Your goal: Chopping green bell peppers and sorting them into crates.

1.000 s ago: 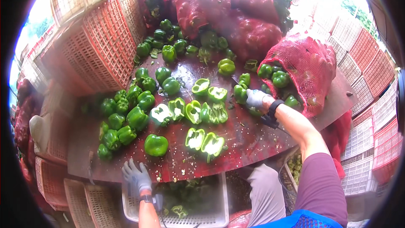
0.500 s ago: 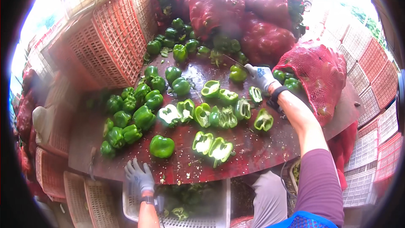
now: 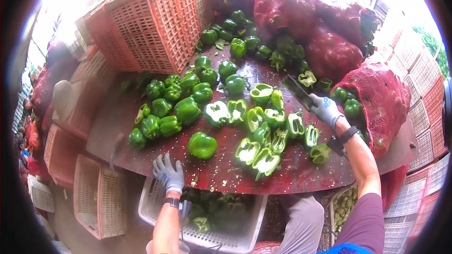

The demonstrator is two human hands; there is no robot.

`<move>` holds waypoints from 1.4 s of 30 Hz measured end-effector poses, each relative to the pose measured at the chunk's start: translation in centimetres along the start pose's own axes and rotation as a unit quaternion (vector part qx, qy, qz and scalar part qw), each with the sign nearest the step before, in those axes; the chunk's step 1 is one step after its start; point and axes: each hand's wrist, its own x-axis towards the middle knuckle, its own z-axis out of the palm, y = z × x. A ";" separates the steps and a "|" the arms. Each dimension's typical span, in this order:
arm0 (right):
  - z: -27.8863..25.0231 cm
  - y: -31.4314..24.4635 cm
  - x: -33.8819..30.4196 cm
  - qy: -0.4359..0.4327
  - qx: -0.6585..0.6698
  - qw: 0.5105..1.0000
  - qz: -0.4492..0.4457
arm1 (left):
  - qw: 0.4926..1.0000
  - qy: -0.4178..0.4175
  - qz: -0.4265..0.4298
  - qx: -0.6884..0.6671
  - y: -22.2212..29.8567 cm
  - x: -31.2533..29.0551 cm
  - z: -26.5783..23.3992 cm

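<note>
Produce-handling workplace: stacked plastic crates (image 3: 174, 23), bulging red mesh sacks (image 3: 383, 108), worktable (image 3: 310, 176) strewn with green peppers (image 3: 202, 145).

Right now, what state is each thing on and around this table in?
Right hand: gloved, gripping.
Knife: held in that grip, blade exposed.
Left hand: gloved, empty, open.
Peppers at left: mostly whole.
Peppers at centre: halved, several cut faces up.
Table: littered with pale bits.
Right mesh sack: open, green peppers at its mouth.
Crate below: open, holding green pieces.
</note>
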 end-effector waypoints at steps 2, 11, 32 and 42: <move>-0.9 -4.4 1.8 0.126 0.072 0.987 -0.068 | 1.000 0.003 -0.001 0.007 -0.8 -0.1 -0.2; 4.6 -14.1 18.2 -0.031 -0.106 0.971 -0.213 | 1.000 0.004 -0.015 -0.018 0.2 -0.2 -0.2; 7.6 -14.8 10.1 -0.114 0.022 0.993 -0.014 | 0.999 0.026 -0.013 -0.026 0.5 0.1 -0.3; 4.7 -34.6 -6.4 -0.002 0.631 0.762 0.145 | 0.998 0.029 -0.032 -0.050 -1.1 -0.5 -0.1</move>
